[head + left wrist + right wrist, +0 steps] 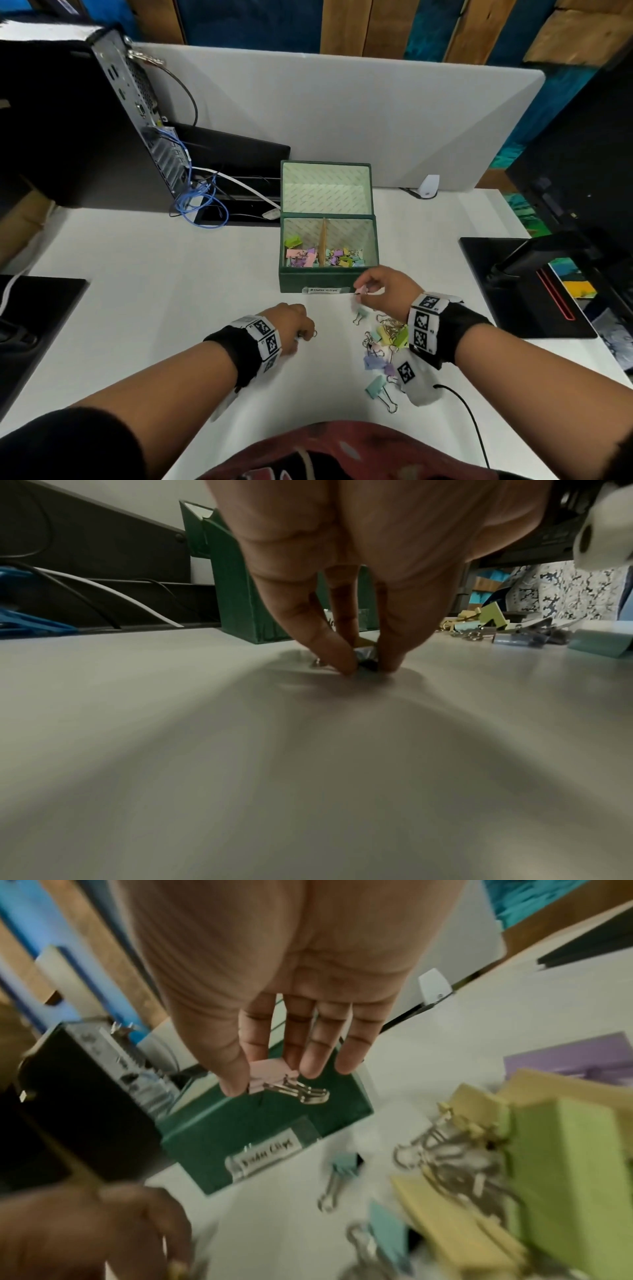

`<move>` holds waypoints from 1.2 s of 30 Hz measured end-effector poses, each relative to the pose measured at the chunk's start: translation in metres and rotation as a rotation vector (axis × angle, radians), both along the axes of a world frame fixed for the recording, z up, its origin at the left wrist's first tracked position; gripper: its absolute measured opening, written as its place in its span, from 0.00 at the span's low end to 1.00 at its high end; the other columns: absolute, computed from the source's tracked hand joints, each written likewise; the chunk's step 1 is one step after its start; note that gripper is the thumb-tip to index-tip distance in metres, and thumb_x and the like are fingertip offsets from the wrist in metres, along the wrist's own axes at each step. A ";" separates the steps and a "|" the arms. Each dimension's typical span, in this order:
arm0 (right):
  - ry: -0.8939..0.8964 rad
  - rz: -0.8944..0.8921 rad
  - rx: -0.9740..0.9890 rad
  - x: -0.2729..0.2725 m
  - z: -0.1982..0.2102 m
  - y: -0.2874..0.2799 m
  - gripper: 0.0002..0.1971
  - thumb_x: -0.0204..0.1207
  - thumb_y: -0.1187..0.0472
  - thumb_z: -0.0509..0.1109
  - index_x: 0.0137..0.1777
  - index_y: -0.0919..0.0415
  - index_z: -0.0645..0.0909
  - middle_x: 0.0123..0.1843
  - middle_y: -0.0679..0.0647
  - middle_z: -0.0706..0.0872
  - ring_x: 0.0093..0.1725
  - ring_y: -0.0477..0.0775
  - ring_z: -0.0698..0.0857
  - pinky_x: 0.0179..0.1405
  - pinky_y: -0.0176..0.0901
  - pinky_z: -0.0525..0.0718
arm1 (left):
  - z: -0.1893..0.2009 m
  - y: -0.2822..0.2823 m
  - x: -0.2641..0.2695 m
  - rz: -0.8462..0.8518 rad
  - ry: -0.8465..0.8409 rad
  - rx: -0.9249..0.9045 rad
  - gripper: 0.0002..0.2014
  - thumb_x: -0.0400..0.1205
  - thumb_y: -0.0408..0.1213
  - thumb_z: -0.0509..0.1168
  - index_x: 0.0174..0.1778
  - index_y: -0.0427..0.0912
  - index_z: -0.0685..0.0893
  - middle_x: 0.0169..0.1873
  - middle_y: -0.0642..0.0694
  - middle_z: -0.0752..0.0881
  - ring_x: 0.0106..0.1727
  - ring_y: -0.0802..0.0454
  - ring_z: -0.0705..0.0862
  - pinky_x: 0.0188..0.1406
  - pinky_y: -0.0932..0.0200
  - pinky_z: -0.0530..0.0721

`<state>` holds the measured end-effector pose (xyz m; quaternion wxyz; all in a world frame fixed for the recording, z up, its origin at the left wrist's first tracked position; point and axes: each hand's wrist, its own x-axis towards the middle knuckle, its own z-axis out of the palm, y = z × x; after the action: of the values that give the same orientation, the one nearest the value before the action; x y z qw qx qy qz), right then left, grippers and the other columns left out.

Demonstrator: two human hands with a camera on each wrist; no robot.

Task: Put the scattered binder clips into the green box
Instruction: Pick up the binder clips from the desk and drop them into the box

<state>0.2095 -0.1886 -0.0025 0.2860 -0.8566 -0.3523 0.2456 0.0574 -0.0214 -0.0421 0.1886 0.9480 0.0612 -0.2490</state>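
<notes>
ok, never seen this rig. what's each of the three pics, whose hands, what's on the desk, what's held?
There is no robot: a person works with bare hands and wears three cameras. The wide picture comes from the head, looking down at a white desk. The other two come from wrist cameras, each looking along one hand.

At the middle of the desk stands an open dark green box with pastel binder clips already inside. A loose pile of pastel binder clips lies in front of it, under the right wrist.

The right hand pinches a small pink binder clip just in front of the box. The left hand has its fingertips closed on a small dark clip lying on the desk. So each grip has one clip.

Around the edges are a computer tower with cables and monitor stands.
</notes>
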 end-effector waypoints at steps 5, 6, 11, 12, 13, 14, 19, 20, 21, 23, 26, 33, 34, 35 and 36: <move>0.091 -0.113 0.086 0.004 0.012 0.005 0.07 0.70 0.59 0.75 0.46 0.51 0.83 0.39 0.49 0.81 0.40 0.49 0.80 0.37 0.33 0.76 | 0.001 0.005 0.006 0.027 -0.012 0.031 0.14 0.72 0.28 0.65 0.52 0.43 0.85 0.55 0.43 0.79 0.57 0.43 0.79 0.53 0.53 0.80; 0.096 -0.120 0.090 0.004 0.013 0.006 0.06 0.70 0.60 0.75 0.46 0.52 0.83 0.38 0.48 0.81 0.40 0.50 0.80 0.38 0.34 0.76 | 0.001 0.006 0.007 0.037 -0.018 0.029 0.13 0.72 0.28 0.65 0.51 0.43 0.85 0.53 0.43 0.79 0.56 0.43 0.79 0.53 0.53 0.80; 0.123 -0.119 0.107 0.000 0.016 0.010 0.06 0.71 0.61 0.75 0.46 0.54 0.83 0.40 0.54 0.83 0.41 0.51 0.81 0.38 0.33 0.78 | -0.001 0.012 0.008 0.086 -0.050 -0.001 0.13 0.71 0.27 0.63 0.47 0.44 0.85 0.45 0.51 0.72 0.46 0.49 0.76 0.53 0.53 0.81; 0.129 -0.122 0.109 -0.001 0.016 0.011 0.06 0.71 0.61 0.74 0.47 0.54 0.83 0.41 0.55 0.83 0.41 0.51 0.81 0.38 0.33 0.78 | 0.000 0.012 0.008 0.085 -0.050 0.002 0.13 0.71 0.27 0.63 0.47 0.44 0.85 0.44 0.51 0.72 0.48 0.47 0.77 0.53 0.53 0.82; 0.132 -0.123 0.108 -0.001 0.016 0.011 0.06 0.71 0.61 0.74 0.47 0.54 0.83 0.40 0.54 0.83 0.41 0.51 0.81 0.38 0.33 0.78 | 0.001 0.013 0.009 0.082 -0.049 0.008 0.13 0.71 0.26 0.62 0.46 0.44 0.85 0.44 0.51 0.73 0.49 0.45 0.79 0.53 0.52 0.82; 0.132 -0.122 0.105 -0.001 0.016 0.012 0.06 0.71 0.60 0.74 0.47 0.54 0.84 0.39 0.53 0.83 0.41 0.51 0.81 0.39 0.33 0.77 | 0.002 0.012 0.010 0.077 -0.047 0.014 0.12 0.70 0.26 0.62 0.45 0.43 0.84 0.44 0.51 0.73 0.51 0.44 0.80 0.52 0.52 0.82; 0.142 -0.125 0.105 0.000 0.019 0.012 0.06 0.71 0.60 0.74 0.47 0.53 0.83 0.35 0.47 0.81 0.40 0.49 0.81 0.38 0.31 0.76 | -0.001 0.016 0.008 0.116 -0.095 -0.011 0.12 0.71 0.25 0.63 0.47 0.42 0.84 0.45 0.50 0.72 0.48 0.47 0.78 0.50 0.57 0.78; 0.147 -0.123 0.109 0.000 0.021 0.013 0.07 0.71 0.60 0.74 0.48 0.53 0.83 0.34 0.45 0.82 0.39 0.47 0.81 0.37 0.29 0.75 | -0.002 0.018 0.006 0.142 -0.112 -0.034 0.12 0.72 0.26 0.64 0.48 0.41 0.84 0.46 0.50 0.72 0.47 0.49 0.76 0.51 0.59 0.78; 0.155 -0.121 0.115 0.001 0.023 0.013 0.07 0.71 0.61 0.74 0.49 0.54 0.83 0.34 0.44 0.82 0.37 0.46 0.81 0.36 0.28 0.75 | -0.002 0.020 0.004 0.168 -0.129 -0.059 0.12 0.72 0.26 0.65 0.49 0.40 0.85 0.46 0.49 0.72 0.46 0.51 0.75 0.51 0.61 0.77; 0.177 -0.121 0.133 0.003 0.027 0.016 0.07 0.72 0.61 0.74 0.48 0.54 0.83 0.34 0.43 0.81 0.36 0.43 0.81 0.35 0.29 0.75 | 0.000 0.024 0.001 0.218 -0.153 -0.099 0.11 0.73 0.26 0.65 0.49 0.39 0.85 0.47 0.49 0.72 0.46 0.54 0.75 0.47 0.69 0.75; 0.192 -0.099 0.153 0.006 0.031 0.024 0.05 0.72 0.61 0.74 0.44 0.52 0.82 0.35 0.42 0.81 0.34 0.43 0.80 0.34 0.29 0.77 | 0.003 0.028 -0.001 0.300 -0.182 -0.147 0.09 0.72 0.27 0.67 0.42 0.46 0.86 0.45 0.52 0.72 0.41 0.58 0.74 0.37 0.81 0.67; 0.209 -0.077 0.225 0.007 0.046 0.061 0.06 0.71 0.57 0.74 0.47 0.50 0.82 0.44 0.48 0.85 0.43 0.51 0.87 0.46 0.39 0.85 | 0.028 0.032 -0.010 0.413 -0.324 -0.293 0.19 0.70 0.29 0.71 0.27 0.61 0.77 0.39 0.57 0.75 0.43 0.53 0.80 0.52 0.61 0.80; 0.210 -0.066 0.222 0.007 0.049 0.067 0.09 0.72 0.56 0.74 0.51 0.51 0.82 0.46 0.48 0.85 0.45 0.50 0.86 0.45 0.37 0.84 | 0.033 0.032 -0.011 0.428 -0.363 -0.321 0.20 0.69 0.28 0.71 0.27 0.62 0.78 0.39 0.56 0.76 0.41 0.54 0.80 0.52 0.60 0.80; 0.217 -0.050 0.210 0.008 0.051 0.073 0.13 0.72 0.55 0.74 0.57 0.52 0.81 0.49 0.48 0.84 0.46 0.48 0.86 0.42 0.34 0.83 | 0.038 0.032 -0.011 0.445 -0.401 -0.350 0.21 0.69 0.26 0.71 0.26 0.63 0.78 0.38 0.56 0.77 0.40 0.55 0.80 0.51 0.61 0.80; 0.223 -0.036 0.193 0.009 0.052 0.077 0.17 0.73 0.55 0.73 0.62 0.53 0.79 0.52 0.47 0.84 0.47 0.46 0.85 0.40 0.31 0.81 | 0.044 0.033 -0.011 0.459 -0.435 -0.377 0.22 0.69 0.25 0.70 0.27 0.62 0.79 0.38 0.56 0.77 0.39 0.57 0.80 0.50 0.64 0.80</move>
<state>0.2187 -0.1112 0.0492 0.4089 -0.7986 -0.3251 0.2991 0.0468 0.0117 0.0018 0.4195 0.8889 0.1839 0.0000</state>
